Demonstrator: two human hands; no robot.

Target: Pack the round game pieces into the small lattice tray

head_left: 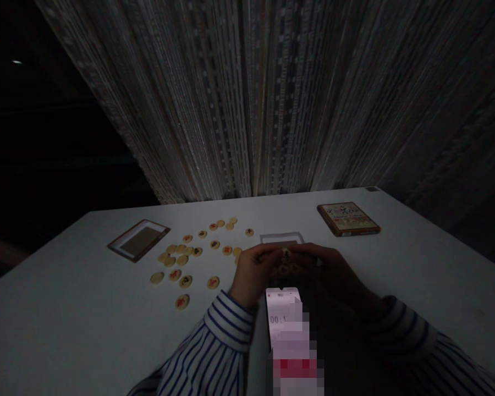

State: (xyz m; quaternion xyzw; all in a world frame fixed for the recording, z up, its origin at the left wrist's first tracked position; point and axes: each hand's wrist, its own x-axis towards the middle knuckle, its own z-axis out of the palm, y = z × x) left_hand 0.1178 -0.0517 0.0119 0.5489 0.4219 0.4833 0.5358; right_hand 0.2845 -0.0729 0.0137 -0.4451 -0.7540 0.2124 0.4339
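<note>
My left hand (pixel 253 269) and my right hand (pixel 334 267) meet in front of me, fingers curled inward and thumbs close together. Between their fingertips a round Chinese chess piece (pixel 286 254) shows a dark character. Just under the hands lie several more pieces (pixel 284 269), dim in shadow. A pale-rimmed tray (pixel 281 237) sticks out behind my fingers, its near part hidden. To the left, several loose wooden discs (pixel 182 260) are scattered, with red characters, dark characters or blank faces up.
A lit phone (pixel 278 308) showing a timer lies between my forearms, partly pixelated. On the white table (pixel 107 330), an open box part (pixel 139 240) lies at left and a printed box (pixel 348 218) at right. A striped string curtain (pixel 247 99) hangs behind the table.
</note>
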